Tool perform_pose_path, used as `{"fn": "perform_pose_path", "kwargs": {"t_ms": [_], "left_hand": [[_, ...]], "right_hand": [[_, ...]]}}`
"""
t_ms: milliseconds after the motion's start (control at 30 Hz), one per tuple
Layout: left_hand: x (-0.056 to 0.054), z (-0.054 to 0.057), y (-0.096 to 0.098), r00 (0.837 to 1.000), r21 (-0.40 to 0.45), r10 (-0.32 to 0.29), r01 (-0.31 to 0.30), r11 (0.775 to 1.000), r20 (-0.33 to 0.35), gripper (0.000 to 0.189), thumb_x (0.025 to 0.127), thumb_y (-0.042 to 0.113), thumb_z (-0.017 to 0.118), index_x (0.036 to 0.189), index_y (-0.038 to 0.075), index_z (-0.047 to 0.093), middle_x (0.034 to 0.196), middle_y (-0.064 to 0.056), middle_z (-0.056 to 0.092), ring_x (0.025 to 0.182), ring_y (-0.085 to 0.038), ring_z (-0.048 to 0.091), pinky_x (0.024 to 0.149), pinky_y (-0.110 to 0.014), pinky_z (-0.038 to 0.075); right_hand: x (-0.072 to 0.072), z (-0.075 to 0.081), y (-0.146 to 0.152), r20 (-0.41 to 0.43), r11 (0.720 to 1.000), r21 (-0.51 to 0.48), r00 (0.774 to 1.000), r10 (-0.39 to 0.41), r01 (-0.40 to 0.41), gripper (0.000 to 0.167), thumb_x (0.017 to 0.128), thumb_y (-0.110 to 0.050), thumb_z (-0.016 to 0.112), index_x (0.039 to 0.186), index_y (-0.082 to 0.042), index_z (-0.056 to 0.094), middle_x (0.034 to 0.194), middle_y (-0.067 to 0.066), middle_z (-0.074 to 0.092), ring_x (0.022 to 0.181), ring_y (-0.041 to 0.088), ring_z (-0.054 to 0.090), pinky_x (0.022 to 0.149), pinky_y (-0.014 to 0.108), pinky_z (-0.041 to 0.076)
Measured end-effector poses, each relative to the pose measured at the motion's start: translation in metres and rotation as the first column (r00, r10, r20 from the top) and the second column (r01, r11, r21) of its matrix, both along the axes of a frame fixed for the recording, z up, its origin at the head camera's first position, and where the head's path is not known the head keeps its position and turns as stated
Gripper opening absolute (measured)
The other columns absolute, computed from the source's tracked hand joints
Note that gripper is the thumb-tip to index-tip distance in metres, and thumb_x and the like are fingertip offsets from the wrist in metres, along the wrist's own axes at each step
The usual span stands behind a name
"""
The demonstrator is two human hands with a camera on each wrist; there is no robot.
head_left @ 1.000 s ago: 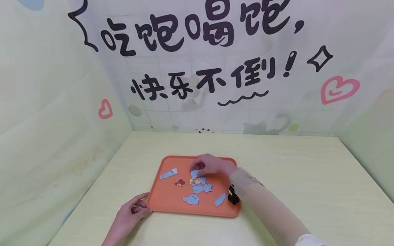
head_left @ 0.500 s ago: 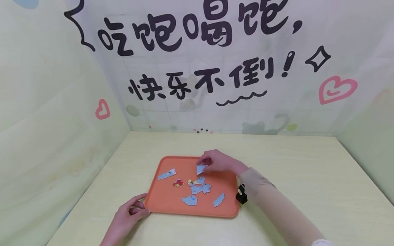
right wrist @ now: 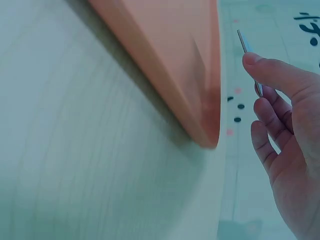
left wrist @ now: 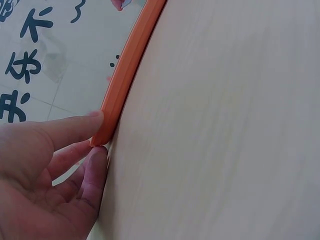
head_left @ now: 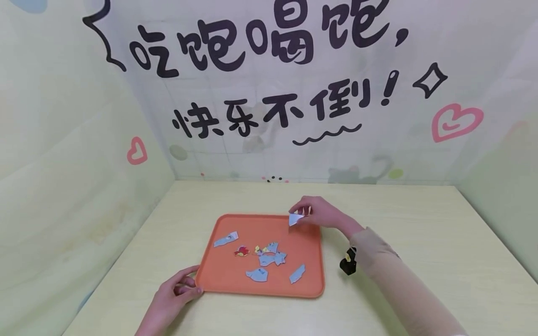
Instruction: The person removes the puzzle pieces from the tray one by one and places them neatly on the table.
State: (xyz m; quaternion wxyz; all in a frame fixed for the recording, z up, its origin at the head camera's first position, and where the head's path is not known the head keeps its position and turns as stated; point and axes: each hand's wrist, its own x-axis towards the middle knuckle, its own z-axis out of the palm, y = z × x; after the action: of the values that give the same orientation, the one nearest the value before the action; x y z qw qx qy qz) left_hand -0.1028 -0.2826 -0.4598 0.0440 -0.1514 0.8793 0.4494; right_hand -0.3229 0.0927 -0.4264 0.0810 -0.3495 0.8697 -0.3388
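An orange tray (head_left: 222, 277) lies on the table, and my left hand (head_left: 174, 291) grips its near left corner. In the left wrist view the fingers of the left hand (left wrist: 55, 170) pinch the tray's rim (left wrist: 122, 75) at that corner. My right hand (head_left: 321, 212) pinches a light-blue puzzle piece (head_left: 294, 219) over the tray's far right part. In the right wrist view this piece (right wrist: 245, 42) shows edge-on, thin and flat, between thumb and fingers. A small cluster of joined pieces (head_left: 273, 258), blue with some yellow, lies mid-tray.
Loose on the tray are a red piece (head_left: 241, 251), a long blue piece (head_left: 225, 239), a blue piece (head_left: 257, 274) and a narrow blue strip (head_left: 297, 273). A black object (head_left: 348, 262) hangs by the right sleeve. A printed wall cloth (head_left: 252, 158) stands behind the table.
My right hand has carried the blue piece up and right, from beside the cluster to the tray's far right part. The left hand keeps its grip on the corner.
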Motion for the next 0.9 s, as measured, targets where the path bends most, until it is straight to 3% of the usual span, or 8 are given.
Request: {"fn": "perform_pose_path", "kwargs": {"t_ms": [467,900], "left_hand": [[-0.001,-0.007,-0.001,1.0,-0.003,0.005,-0.005,1.0,0.021,0.059,0.086,0.016,0.076,0.14,0.01,0.054,0.105,-0.006,0.063,0.081,-0.011,0.056,0.067,-0.02,0.047],[-0.001,-0.004,-0.001,1.0,0.006,0.004,-0.004,1.0,0.02,0.061,0.086,0.017,0.076,0.142,0.01,0.053,0.106,-0.007,0.063,0.081,-0.01,0.056,0.067,-0.02,0.047]], "right_hand": [[-0.012,-0.016,0.062,-0.101,0.982,-0.129,0.983,-0.151,0.137,0.032,0.083,-0.011,0.078,0.114,-0.007,0.073,0.091,0.007,0.066,0.078,0.013,0.054,0.067,0.023,0.046],[-0.019,-0.031,0.08,-0.018,0.967,-0.085,0.97,-0.244,0.241,0.032,0.085,-0.009,0.076,0.117,-0.004,0.071,0.094,0.011,0.065,0.082,0.018,0.052,0.07,0.025,0.044]]}}
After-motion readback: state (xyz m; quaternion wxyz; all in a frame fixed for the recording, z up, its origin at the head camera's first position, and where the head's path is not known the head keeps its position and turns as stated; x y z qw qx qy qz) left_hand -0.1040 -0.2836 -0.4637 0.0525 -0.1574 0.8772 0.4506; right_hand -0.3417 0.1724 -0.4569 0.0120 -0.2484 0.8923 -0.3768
